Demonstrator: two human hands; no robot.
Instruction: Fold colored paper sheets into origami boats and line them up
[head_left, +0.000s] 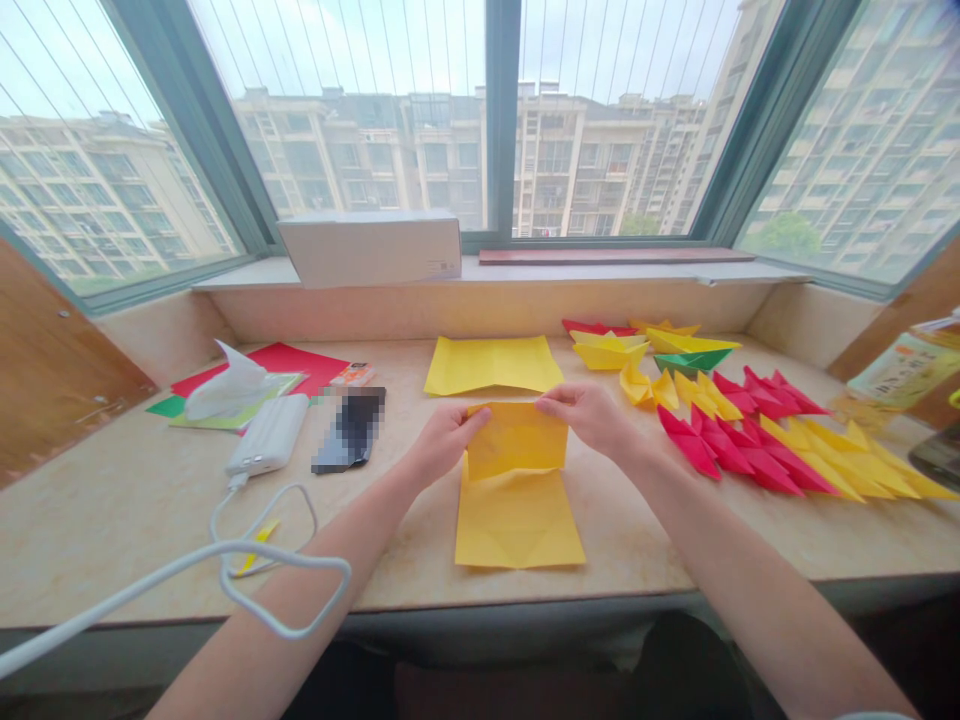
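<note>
A creased orange-yellow sheet of paper (517,515) lies on the ledge in front of me, its far half lifted upright along a middle fold. My left hand (444,438) pinches the raised half's top left corner between thumb and fingers. At the top right corner, my right hand (583,412) grips the same edge. Just beyond the raised half rests a second sheet, bright yellow (495,364) and also creased. Rows of folded red paper pieces (739,450) and folded yellow paper pieces (855,458) stand to the right of my right hand.
Folded paper boats (611,350) sit at the back right, with a bottle (911,365) at the far right. On the left are a white power bank (268,435) with its cable (180,562), a blurred phone (351,430), a tissue pack (225,385) and red paper (300,362). A white box (371,250) stands by the window.
</note>
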